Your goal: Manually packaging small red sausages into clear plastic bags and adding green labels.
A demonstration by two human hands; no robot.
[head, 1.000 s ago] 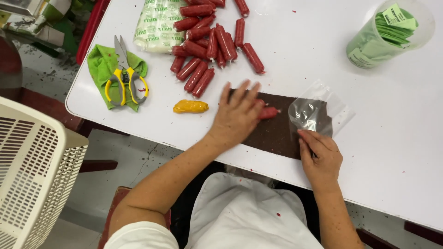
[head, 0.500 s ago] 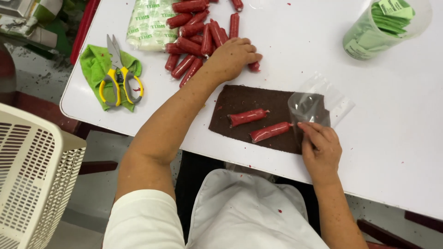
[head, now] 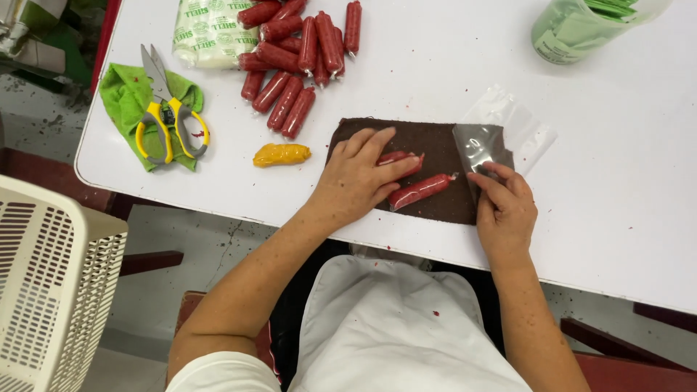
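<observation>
White rounded-corner table (head: 450, 65) over speckled grey concrete floor (head: 181, 247); cream slatted plastic basket (head: 51, 283) at left.

Brown rough mat (head: 435, 149) lay on white table (head: 617, 203) | two red sausages (head: 417, 191) on mat | clear plastic bag (head: 501, 134) at mat's right end | yellow-handled scissors (head: 163, 109) on green cloth (head: 123, 98), far left | pile of red sausages (head: 298, 58) behind mat

A small food-packing workshop: red sausages (head: 294, 43) heaped on a white bench (head: 617, 181), clear bags (head: 501, 134), scissors (head: 165, 109), white apron (head: 392, 327).
</observation>
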